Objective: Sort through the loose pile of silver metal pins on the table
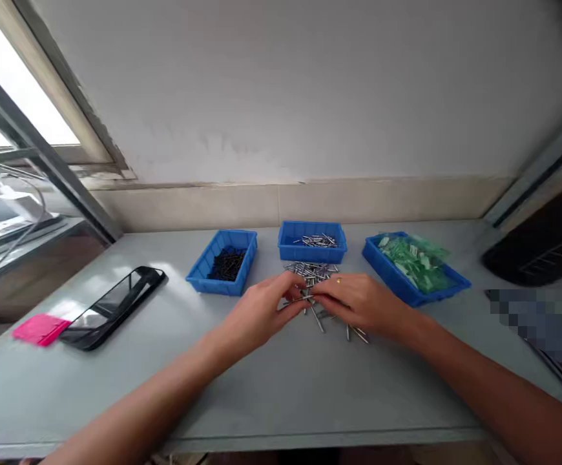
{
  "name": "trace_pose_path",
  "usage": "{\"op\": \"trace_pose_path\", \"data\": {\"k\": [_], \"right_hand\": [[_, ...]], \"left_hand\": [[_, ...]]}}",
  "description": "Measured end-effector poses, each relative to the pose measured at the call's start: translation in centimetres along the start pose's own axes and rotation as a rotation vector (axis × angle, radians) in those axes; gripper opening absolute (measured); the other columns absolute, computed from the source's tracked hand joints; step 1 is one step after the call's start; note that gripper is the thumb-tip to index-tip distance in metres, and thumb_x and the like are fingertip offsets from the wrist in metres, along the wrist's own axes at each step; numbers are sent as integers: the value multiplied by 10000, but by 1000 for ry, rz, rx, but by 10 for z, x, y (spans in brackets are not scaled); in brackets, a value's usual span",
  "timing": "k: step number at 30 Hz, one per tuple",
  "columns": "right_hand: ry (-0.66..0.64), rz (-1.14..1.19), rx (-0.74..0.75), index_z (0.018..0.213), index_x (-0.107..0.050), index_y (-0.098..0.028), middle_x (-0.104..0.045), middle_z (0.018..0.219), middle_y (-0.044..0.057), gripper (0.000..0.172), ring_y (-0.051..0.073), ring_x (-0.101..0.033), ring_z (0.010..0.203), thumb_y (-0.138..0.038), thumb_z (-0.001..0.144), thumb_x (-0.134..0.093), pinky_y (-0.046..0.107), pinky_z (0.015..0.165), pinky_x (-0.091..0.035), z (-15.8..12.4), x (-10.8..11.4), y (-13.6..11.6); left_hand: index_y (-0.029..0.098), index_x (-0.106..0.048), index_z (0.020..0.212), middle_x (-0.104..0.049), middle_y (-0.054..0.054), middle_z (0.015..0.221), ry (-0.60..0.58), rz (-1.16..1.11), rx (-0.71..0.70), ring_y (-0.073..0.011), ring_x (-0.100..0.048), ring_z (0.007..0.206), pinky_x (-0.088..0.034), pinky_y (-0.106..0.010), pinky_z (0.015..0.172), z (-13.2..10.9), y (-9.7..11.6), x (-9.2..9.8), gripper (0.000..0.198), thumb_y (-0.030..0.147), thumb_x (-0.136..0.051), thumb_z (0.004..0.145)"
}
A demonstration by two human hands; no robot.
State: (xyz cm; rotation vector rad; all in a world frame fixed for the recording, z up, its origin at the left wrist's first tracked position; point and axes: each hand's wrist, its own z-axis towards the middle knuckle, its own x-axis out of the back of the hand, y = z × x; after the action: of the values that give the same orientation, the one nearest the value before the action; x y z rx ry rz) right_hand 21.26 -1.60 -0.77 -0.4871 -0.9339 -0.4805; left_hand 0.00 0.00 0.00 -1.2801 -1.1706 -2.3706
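Over a loose heap of slim silver metal pins (310, 271), my two hands meet near the middle of the table. My left hand (271, 303) pinches a thin metal pin (301, 299) between thumb and fingers. From the other side my right hand (358, 298) has its fingers closed at the right end of that same pin. A few pins (358, 333) lie spread on the table just below my right hand. Just behind the heap stands a blue bin (312, 252) with more silver pins in it.
Left of the heap is a blue bin (196, 278) of dark screw-like pieces. A blue bin (414, 298) with green plastic packets sits right. A black phone-like device (111, 310) and a pink piece (41, 330) lie left. A dark cylinder (542, 236) stands far right.
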Motion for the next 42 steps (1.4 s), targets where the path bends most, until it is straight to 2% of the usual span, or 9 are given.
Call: {"op": "trace_pose_path", "data": {"k": [7, 17, 22, 26, 30, 33, 38, 42], "right_hand": [[72, -35, -144, 971, -567, -185, -671, 857, 29, 162, 144, -607, 740, -233, 918, -423, 269, 659, -443, -3, 2, 9], [79, -31, -198, 958, -562, -191, -671, 846, 15, 153, 131, -607, 712, -220, 911, -419, 244, 620, -431, -2, 5, 8], [-39, -23, -196, 966, -548, -189, -663, 830, 24, 158, 145, -614, 720, -230, 918, -404, 256, 629, -427, -1, 2, 7], [-169, -4, -183, 966, -533, -190, -656, 806, 26, 163, 160, -619, 729, -251, 927, -387, 264, 612, -418, 0, -1, 4], [-209, 13, -202, 965, -526, -198, -656, 811, 24, 154, 160, -620, 728, -244, 926, -385, 260, 602, -409, 0, -1, 1], [-182, 18, -220, 962, -515, -196, -650, 808, 17, 142, 152, -613, 720, -226, 925, -381, 257, 600, -403, 0, 1, 1], [-52, 14, -229, 950, -502, -190, -628, 767, 5, 118, 129, -582, 658, -225, 918, -395, 243, 565, -391, -1, 5, 5], [32, 40, -221, 937, -502, -186, -610, 735, 0, 118, 112, -545, 608, -238, 919, -397, 230, 549, -390, -2, 6, 3]], "left_hand": [[205, -615, 926, -657, -5, 848, 17, 142, -16, -156, -603, 817, -477, -288, 714, 6, 0, 4, 143, 277, -498, 886], [190, -607, 897, -649, -11, 848, 63, 146, -7, -155, -590, 812, -467, -294, 706, 7, -5, 3, 137, 246, -482, 888], [178, -590, 891, -620, 4, 798, 124, 77, -94, -114, -575, 769, -456, -247, 700, 4, 0, 5, 98, 217, -500, 881], [175, -589, 896, -607, -1, 787, 117, 58, -150, -110, -565, 752, -450, -235, 675, 3, 2, 4, 97, 214, -502, 881], [177, -589, 899, -601, 0, 782, 98, 59, -158, -108, -559, 740, -442, -231, 656, 3, 1, 3, 102, 222, -499, 885], [180, -589, 900, -603, 0, 783, 106, 61, -138, -110, -560, 743, -440, -236, 665, 3, 0, 4, 103, 226, -499, 886], [182, -589, 896, -605, 2, 782, 112, 73, -96, -115, -559, 752, -442, -246, 683, 4, 0, 5, 96, 221, -502, 880], [190, -594, 893, -605, -2, 809, 34, 113, -55, -127, -556, 757, -448, -255, 664, 4, -1, 2, 108, 228, -495, 877]]}}
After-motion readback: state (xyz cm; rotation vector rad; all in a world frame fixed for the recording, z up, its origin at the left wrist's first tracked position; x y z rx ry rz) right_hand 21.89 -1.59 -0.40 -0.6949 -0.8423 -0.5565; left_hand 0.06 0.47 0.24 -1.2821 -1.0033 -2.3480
